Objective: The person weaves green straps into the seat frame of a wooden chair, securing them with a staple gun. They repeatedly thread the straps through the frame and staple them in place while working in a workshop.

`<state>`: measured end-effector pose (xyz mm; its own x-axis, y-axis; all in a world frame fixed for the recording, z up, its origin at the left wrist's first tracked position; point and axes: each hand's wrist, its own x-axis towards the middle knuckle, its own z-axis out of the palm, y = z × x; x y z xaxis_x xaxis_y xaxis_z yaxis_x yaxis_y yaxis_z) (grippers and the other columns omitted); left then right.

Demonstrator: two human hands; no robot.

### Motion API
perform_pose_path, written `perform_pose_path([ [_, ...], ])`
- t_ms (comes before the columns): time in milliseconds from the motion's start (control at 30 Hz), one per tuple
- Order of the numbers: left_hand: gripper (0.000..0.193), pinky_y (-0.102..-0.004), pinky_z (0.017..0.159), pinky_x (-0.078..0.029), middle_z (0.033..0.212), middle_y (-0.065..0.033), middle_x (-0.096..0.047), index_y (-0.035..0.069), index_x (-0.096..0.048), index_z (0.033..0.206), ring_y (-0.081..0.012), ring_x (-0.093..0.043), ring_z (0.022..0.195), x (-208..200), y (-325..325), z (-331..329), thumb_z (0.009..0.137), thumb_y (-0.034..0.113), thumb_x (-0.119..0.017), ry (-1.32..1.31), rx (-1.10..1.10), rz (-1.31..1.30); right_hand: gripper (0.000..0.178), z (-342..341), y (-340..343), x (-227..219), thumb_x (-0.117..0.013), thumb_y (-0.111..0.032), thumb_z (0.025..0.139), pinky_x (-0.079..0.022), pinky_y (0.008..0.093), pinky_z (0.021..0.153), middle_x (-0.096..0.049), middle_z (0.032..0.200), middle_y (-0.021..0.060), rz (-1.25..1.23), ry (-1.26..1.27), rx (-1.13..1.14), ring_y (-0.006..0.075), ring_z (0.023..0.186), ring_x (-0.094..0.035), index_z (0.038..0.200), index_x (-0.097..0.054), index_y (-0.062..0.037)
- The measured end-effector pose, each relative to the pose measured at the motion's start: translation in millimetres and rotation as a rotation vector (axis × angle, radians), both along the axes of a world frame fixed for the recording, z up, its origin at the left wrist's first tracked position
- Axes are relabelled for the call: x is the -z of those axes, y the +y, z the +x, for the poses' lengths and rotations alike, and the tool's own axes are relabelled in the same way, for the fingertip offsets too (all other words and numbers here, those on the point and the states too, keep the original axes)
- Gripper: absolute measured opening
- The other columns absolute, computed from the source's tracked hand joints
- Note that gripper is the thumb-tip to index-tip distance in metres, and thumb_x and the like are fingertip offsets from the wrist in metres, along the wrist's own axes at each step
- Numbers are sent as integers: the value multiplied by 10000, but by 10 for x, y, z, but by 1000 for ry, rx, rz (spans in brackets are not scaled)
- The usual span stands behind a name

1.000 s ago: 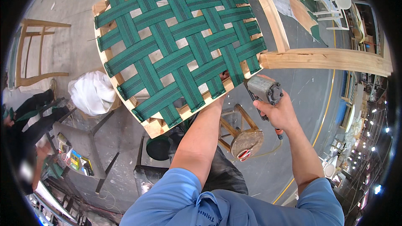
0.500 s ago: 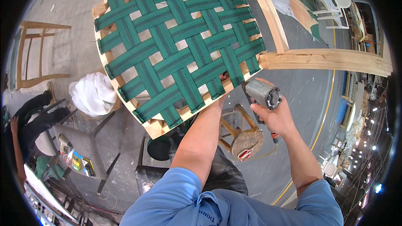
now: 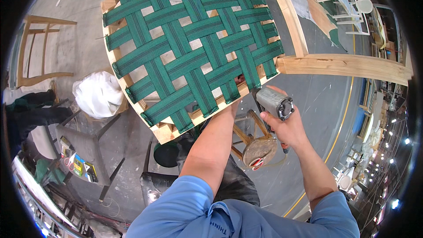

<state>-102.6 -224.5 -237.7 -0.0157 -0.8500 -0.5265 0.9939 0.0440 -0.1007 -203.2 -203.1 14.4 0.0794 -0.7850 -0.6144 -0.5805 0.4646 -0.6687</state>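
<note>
Grey workshop floor [image 3: 317, 105] spreads beneath everything I watch from my end; above it, at the upper middle of the view, is a pale wooden chair frame [image 3: 161, 134], laced over and under with green webbing [image 3: 202, 27]; I'd judge the wood stiff and fairly weighty, the long beam [image 3: 346, 66] on its right making it awkward to balance, while the webbing looks tough, taut and slightly springy; I would take hold by a bare rail rather than by the weave; the left hand [image 3: 239, 79] is mostly hidden beneath the near rail, a bit of it showing through a gap, so I cannot say what its fingers do; the right hand [image 3: 288, 125] is wrapped around a metal staple gun [image 3: 275, 102], its nose just beside that rail; farther out, a round stool [image 3: 262, 148] bears red-handled scissors [image 3: 255, 163]; a white sack [image 3: 98, 94] bulges at the left, its contents hidden from me; near it a grey seat [image 3: 86, 142] serves as a tray for another pair of scissors [image 3: 69, 161] and yellow packets [image 3: 78, 166].
</note>
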Motion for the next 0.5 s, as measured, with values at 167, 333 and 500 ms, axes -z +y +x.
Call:
perform_pose_path([
  [167, 212, -341, 711, -639, 983, -55, -726, 85, -655, 1122, -177, -694, 808, -43, 157, -53, 1042, 279, -626, 7, 115, -35, 700, -63, 123, -30, -791, -24, 874, -543, 299, 907, -700, 1237, 63, 11, 22, 25, 121, 1049, -650, 1511, -504, -66],
  [333, 353, -454, 847, -590, 1027, -95, -714, 107, -624, 1218, -223, -690, 847, -31, 690, 149, 1048, 416, -614, -113, 778, 204, 777, -64, 668, -248, -811, -33, 859, -551, 283, 689, -692, 1105, 61, -112, -204, 207, 115, 791, -639, 1549, -456, -68],
  [500, 696, -511, 1014, -537, 1339, -236, -613, 22, -422, 1455, -388, -639, 1169, -675, 1055, 91, 937, 358, -742, -1294, 1247, 212, 776, -432, 1413, -650, -778, 8, 856, -538, 282, 655, -665, 971, 48, -168, -199, 444, 114, 726, -627, 1553, -440, -46],
])
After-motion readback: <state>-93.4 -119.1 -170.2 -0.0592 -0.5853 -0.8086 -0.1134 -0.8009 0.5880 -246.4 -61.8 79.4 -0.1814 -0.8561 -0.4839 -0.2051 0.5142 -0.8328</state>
